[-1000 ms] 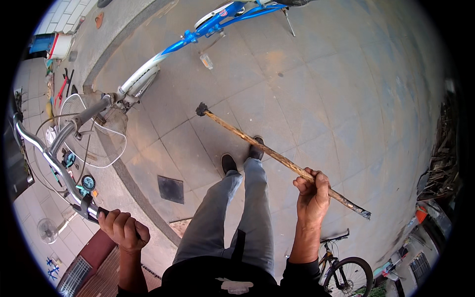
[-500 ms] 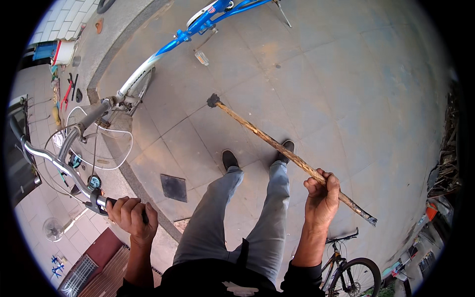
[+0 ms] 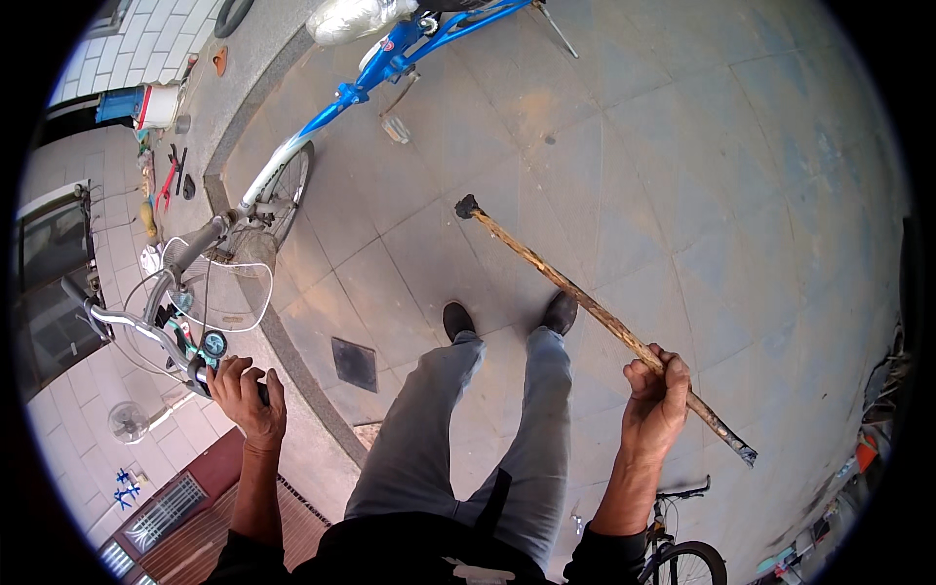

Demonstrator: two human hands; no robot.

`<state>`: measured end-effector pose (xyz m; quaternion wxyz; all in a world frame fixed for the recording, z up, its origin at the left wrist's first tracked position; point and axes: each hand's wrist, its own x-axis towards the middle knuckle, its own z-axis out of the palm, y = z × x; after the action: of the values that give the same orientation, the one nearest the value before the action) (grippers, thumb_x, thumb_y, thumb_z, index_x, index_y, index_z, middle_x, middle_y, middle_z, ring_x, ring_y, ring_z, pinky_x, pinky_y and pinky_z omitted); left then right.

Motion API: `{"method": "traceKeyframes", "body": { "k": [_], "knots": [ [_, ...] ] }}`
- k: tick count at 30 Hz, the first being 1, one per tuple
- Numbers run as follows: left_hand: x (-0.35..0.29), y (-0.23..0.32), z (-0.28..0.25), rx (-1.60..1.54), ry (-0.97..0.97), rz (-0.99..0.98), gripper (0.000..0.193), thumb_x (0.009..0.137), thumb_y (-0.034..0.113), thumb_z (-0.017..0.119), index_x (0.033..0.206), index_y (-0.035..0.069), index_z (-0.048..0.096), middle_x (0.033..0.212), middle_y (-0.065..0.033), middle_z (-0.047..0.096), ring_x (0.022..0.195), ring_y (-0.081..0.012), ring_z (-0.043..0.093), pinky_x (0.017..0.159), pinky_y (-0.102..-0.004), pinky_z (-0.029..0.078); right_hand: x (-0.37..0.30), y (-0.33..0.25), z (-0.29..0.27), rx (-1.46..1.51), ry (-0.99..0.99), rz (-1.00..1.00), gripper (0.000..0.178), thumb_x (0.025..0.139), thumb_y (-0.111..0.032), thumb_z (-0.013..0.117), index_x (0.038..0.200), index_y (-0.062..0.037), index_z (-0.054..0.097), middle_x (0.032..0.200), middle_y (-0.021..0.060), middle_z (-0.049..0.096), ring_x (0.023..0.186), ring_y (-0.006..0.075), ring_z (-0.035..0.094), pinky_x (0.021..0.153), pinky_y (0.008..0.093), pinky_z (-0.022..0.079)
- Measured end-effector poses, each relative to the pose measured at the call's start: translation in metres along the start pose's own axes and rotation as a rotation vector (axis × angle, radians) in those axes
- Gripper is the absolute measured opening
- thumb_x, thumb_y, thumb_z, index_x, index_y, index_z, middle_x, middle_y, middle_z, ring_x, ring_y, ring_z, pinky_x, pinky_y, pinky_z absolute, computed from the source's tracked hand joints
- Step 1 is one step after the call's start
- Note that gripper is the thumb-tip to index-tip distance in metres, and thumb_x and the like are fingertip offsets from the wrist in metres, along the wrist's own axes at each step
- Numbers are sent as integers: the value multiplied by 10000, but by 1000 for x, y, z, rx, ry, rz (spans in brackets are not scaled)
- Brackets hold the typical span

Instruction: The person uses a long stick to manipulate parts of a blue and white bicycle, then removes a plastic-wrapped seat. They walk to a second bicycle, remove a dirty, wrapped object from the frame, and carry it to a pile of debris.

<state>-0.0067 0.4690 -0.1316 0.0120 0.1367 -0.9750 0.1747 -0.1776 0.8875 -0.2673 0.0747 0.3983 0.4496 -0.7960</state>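
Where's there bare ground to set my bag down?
The widest bare stretch is the paving, right of the wooden stick in the right hand. A smaller patch lies between the stick and the blue bicycle. Crowded: the left, where the left hand grips the handlebar beside a basket.

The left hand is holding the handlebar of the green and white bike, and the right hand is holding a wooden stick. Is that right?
Not quite: the head view shows the bike is blue and white, not green. The left hand does hold its handlebar, and the right hand holds a wooden stick.
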Motion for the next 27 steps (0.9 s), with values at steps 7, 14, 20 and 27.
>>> {"method": "traceKeyframes", "body": {
  "k": [7,14,20,27],
  "knots": [
    [15,9,-3,21,-97,-7,218,747,121,695,880,74,529,1064,-114,541,1114,-329,508,1046,-576,264,35,-19,17,-25,36,5,269,913,-192,590,1020,52,558,999,206,625,719,219,682,689,334,602],
    [48,24,-23,-155,-161,-5,242,836,180,630,966,4,528,1129,-188,518,1138,-387,464,1032,-547,289,62,-39,58,-13,13,-27,267,908,-166,597,1020,71,550,1022,221,612,734,237,683,721,337,604],
    [163,62,4,-323,-134,-122,361,840,110,616,1152,-19,487,1259,-227,478,1216,-399,447,1014,-460,361,115,-33,89,3,-82,2,265,907,-161,602,1017,74,551,1027,215,609,765,247,682,742,351,606],
    [445,137,79,-424,145,-96,544,991,426,373,1285,-16,493,1176,-234,542,1115,-329,527,988,-384,378,197,-30,122,-1,-153,133,196,879,-106,614,995,53,607,1007,192,636,794,238,689,766,343,599]
  ]
}}
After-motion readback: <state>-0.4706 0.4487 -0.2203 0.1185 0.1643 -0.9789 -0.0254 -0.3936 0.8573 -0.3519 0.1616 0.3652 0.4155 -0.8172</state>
